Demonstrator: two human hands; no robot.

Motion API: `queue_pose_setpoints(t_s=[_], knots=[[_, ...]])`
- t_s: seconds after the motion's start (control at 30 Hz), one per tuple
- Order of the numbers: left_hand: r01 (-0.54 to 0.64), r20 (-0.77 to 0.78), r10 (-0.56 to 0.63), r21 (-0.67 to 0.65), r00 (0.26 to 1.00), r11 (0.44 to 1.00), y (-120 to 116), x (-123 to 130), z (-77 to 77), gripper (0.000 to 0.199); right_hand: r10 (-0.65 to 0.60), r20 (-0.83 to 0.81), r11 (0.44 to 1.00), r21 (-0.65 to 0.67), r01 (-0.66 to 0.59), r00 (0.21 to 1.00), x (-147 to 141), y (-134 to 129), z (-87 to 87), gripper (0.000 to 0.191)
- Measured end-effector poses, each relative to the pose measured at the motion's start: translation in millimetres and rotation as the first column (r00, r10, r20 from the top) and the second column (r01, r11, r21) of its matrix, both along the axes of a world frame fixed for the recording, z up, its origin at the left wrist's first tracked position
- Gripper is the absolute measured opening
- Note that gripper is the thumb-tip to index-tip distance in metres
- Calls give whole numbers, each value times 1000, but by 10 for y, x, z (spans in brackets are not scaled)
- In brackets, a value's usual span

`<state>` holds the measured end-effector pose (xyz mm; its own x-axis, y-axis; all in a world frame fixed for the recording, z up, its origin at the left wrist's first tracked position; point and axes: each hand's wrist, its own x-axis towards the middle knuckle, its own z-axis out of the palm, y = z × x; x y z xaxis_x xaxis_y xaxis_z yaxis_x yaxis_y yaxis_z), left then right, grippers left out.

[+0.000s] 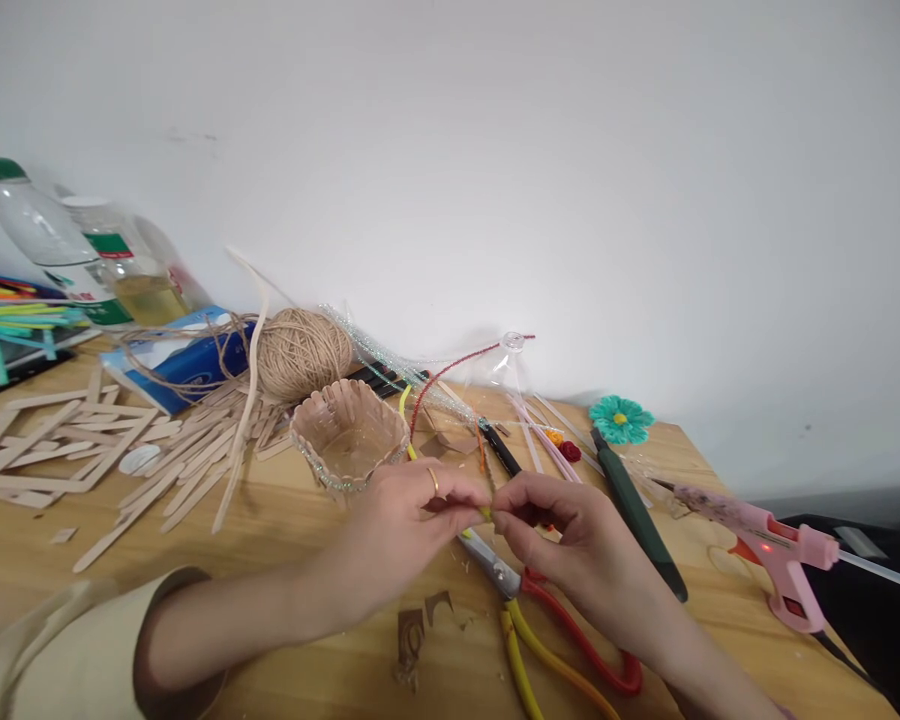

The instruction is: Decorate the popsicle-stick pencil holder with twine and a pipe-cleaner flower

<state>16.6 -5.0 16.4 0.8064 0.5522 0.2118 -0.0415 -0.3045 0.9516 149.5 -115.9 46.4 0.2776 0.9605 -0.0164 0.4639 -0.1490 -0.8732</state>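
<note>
My left hand (412, 510), with a ring on one finger, pinches a yellow pipe cleaner (485, 512) above the middle of the table. My right hand (570, 525) meets it fingertip to fingertip and pinches the same piece. Only a short bit of yellow shows between the fingers. Another yellow length (405, 402) rises behind my left hand; whether it is the same piece I cannot tell. Under my hands lie scissors (499, 572) with red and yellow handles. A scalloped basket (345, 425) with a glittery rim stands just beyond my left hand.
Craft sticks (195, 450) and a twine ball (304, 350) cover the left, with bottles (45, 230) behind. A pink glue gun (784, 550), its light red, stands at the right edge. Near it are a dark green tool (637, 515) and a teal flower (621, 419).
</note>
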Motion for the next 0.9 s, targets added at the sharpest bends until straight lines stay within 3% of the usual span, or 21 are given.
queue_pose_setpoints(t_s=[0.1,0.23,0.33,0.43,0.57,0.7,0.9], knots=[[-12,74,-3,207,997,978,28,-14,-2,15,-17,-65,1000,-16,16,998,4,14,-2,14],[-61,96,35,276,995,959,47,-23,-7,12,-42,-94,999,-6,42,995,6,42,-26,16],[-81,61,69,209,996,974,42,-16,0,10,-49,-27,997,54,50,998,-18,50,-44,11],[-48,-10,48,3,999,999,39,0,31,9,-84,57,990,122,77,995,-49,39,-60,10],[-3,-67,-10,-198,998,980,55,20,84,10,-113,-78,989,86,120,991,-49,38,-70,13],[7,-43,-18,-236,999,972,72,11,103,22,-136,-282,989,12,145,950,-17,77,-69,14],[58,-17,-61,-134,998,989,71,-27,101,15,-179,-371,984,-69,165,911,-7,83,-44,18]])
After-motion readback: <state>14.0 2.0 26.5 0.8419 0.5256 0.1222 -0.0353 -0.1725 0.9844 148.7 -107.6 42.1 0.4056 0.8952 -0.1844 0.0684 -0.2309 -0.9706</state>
